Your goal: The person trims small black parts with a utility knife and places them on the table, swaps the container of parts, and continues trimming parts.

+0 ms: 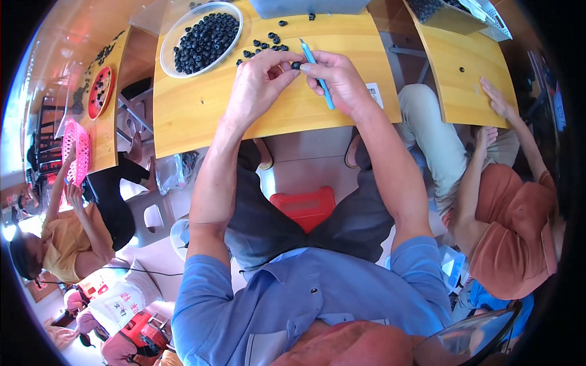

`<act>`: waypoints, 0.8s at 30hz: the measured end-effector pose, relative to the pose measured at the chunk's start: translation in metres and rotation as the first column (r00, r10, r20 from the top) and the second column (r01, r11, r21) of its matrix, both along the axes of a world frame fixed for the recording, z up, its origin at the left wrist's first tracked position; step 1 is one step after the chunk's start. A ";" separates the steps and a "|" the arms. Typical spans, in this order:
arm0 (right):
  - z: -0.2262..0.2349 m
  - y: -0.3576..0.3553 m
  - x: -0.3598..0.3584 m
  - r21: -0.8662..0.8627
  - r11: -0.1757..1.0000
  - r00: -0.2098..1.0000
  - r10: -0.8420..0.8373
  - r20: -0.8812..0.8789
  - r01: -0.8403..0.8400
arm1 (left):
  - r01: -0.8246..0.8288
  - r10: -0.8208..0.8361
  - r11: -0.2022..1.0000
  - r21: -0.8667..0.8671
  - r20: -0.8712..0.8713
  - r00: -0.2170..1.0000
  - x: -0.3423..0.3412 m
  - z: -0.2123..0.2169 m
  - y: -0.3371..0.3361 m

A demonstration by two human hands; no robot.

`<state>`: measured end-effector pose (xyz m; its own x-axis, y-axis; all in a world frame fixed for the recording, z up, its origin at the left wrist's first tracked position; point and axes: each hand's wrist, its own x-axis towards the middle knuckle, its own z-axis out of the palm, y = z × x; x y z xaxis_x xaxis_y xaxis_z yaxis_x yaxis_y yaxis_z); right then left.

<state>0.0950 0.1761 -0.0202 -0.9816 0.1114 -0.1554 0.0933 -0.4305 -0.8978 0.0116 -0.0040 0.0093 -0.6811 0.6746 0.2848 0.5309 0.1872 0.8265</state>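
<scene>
Over the wooden table, my left hand (pixel 261 80) pinches a small dark round bead (pixel 296 65) between thumb and fingertips. My right hand (pixel 339 84) meets it there, its thumb tip close to the bead. In that hand lies a light blue pen-like tool (pixel 319 76), slanted, its narrow dark tip pointing up and away from me; the exact kind cannot be told. Another dark bit shows by the right fingers, partly hidden. Several loose dark beads (pixel 274 40) lie just beyond my left hand. A translucent white bowl (pixel 163 56) filled with similar beads (pixel 206 43) stands to the left.
My table (pixel 183 122) has a clear plastic bin (pixel 305 6) at its far edge and a white label (pixel 374 96) at right. Neighbouring tables stand on both sides, with co-workers at them. A red case (pixel 303 207) lies on the floor between my feet.
</scene>
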 end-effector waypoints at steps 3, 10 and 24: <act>-0.001 0.002 -0.001 -0.066 0.998 1.000 0.006 0.004 -0.006 | -0.014 0.015 1.000 0.014 -0.037 0.999 0.004 0.000 0.005; -0.001 -0.001 -0.002 -0.037 0.997 0.997 -0.066 -0.033 0.065 | -0.029 0.030 1.000 0.006 -0.090 0.996 0.001 0.000 0.006; 0.003 -0.004 -0.001 -0.009 0.995 0.994 -0.098 -0.043 0.097 | -0.154 0.154 0.988 -0.028 -0.004 0.988 -0.001 -0.004 0.008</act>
<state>0.0942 0.1723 -0.0167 -0.9719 0.2060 -0.1139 0.0114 -0.4422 -0.8968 0.0106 0.0036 0.0054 -0.7772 0.5692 0.2684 0.4954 0.2902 0.8188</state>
